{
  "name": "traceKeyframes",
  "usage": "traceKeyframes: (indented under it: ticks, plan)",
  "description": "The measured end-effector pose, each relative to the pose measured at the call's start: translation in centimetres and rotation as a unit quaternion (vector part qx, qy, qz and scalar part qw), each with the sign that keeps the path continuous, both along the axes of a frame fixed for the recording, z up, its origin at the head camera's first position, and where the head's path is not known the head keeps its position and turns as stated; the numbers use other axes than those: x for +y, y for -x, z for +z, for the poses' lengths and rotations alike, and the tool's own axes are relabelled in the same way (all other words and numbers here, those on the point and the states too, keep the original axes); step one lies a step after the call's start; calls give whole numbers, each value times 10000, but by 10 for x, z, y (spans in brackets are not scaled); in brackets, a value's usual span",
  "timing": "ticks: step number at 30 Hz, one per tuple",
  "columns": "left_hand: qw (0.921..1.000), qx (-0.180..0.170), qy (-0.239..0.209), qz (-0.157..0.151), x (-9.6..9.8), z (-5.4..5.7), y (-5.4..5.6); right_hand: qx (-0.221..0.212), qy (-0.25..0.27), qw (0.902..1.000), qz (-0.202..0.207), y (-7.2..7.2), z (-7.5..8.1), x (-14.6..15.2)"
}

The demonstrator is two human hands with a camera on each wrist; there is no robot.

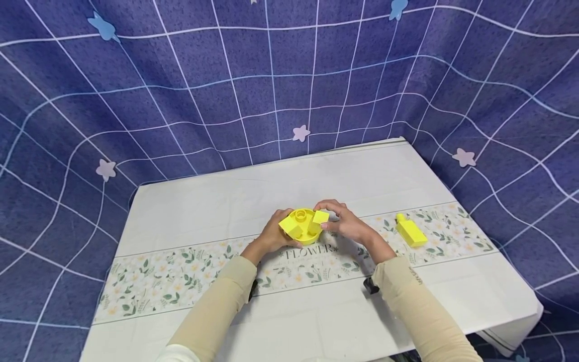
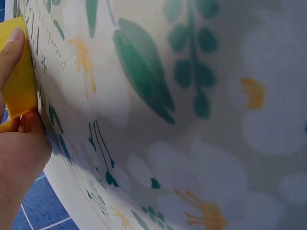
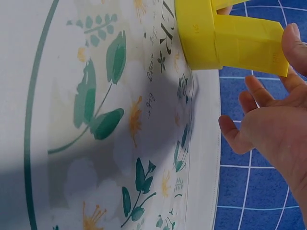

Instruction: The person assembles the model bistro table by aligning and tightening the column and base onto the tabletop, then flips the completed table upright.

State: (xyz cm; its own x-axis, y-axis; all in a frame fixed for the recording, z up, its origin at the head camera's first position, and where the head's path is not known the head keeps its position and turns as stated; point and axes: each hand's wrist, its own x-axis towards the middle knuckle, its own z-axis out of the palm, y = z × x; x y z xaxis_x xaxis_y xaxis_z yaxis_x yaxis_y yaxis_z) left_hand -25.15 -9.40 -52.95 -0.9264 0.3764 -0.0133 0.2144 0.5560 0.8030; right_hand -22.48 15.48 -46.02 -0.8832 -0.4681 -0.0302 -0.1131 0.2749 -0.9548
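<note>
Round base: a shallow yellow round base (image 1: 311, 241) is seated on the cloth at the centre of the head frame, slightly below the middle; at the upper edge of the right wrist frame its side wall is shown.
Ring: a small raised ring (image 1: 300, 215) is seen inside the base, towards its back.
Left block: a yellow left block (image 1: 291, 228) is placed at the left of the base, tilted outward.
Right block: a yellow right block (image 1: 319, 220) is stood at the right of the base, leaning outward.
Left hand: the base's left side is grasped by the left hand (image 1: 273, 234), with the fingers curled behind and the thumb brought round the front.
Right hand: the right block is pinched near its outer end between thumb and fingers of the right hand (image 1: 345, 223); the remaining fingers are loosely bent.
Loose block: a yellow block with a knob (image 1: 410, 233) is laid on the floral band, right of centre, well apart from both hands.
Cloth: the table is covered by a white cloth (image 1: 203, 206), crossed by a floral band (image 1: 181, 279) with "FLOWER" printed just before the base.
Sleeves: both forearms are covered by beige sleeves (image 1: 212, 301), in the lower half.
Curtain: the upper frame is filled by a blue curtain (image 1: 253, 95) patterned with pale lines and stars.
</note>
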Motion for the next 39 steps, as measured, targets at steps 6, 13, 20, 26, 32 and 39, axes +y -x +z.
traceKeyframes:
  ticks: [6, 13, 20, 26, 32, 39]
  plan:
    - [10000, 22, -25, -71, 3, -1, 2, 31, -77, 9999, -109, 12, -23, 5]
    - [9999, 18, -39, -146, 2, -2, 5, 233, -226, 9993, -195, 10, -25, 15]
    - [9997, 101, 118, -164, -2, -3, 2, 511, -400, 9971, -385, 5, -17, 37]
    - [9992, 168, -45, -359, -3, -4, 3, 594, -694, 9930, -752, -1, -13, 70]
    - [9982, 95, 56, -581, -4, 0, 8, 857, -957, 9860, -1065, -10, -9, 100]
    - [9978, 139, -3, -647, -1, -1, 11, 735, -1411, 9729, -1677, -22, -5, 129]
